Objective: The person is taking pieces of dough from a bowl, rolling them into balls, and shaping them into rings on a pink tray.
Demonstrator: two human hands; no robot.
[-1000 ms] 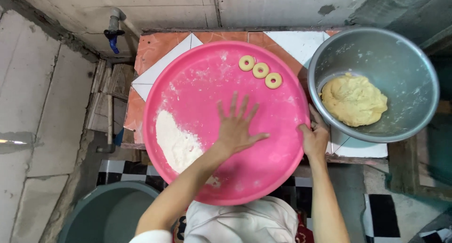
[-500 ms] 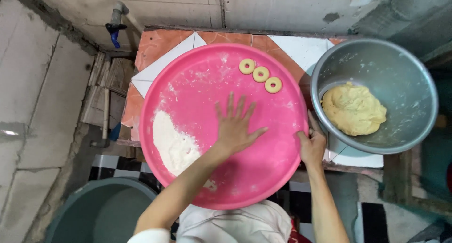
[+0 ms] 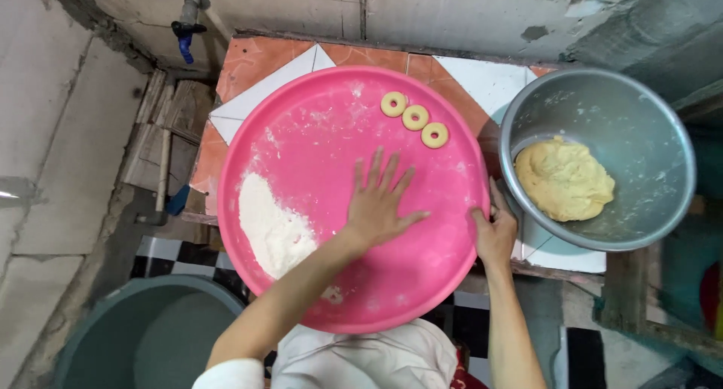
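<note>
Pressing our left hand (image 3: 379, 206) flat with fingers spread, gripping nothing, we rest it mid-tray on the pink tray (image 3: 301, 125), likely to keep it steady on the bench (image 3: 467, 76). Our right hand (image 3: 495, 234) curls around the rim. Flour (image 3: 275, 227) lies just left of the palm; three dough rings (image 3: 415, 118) beyond the fingertips; the dough bowl (image 3: 602, 103) right.
</note>
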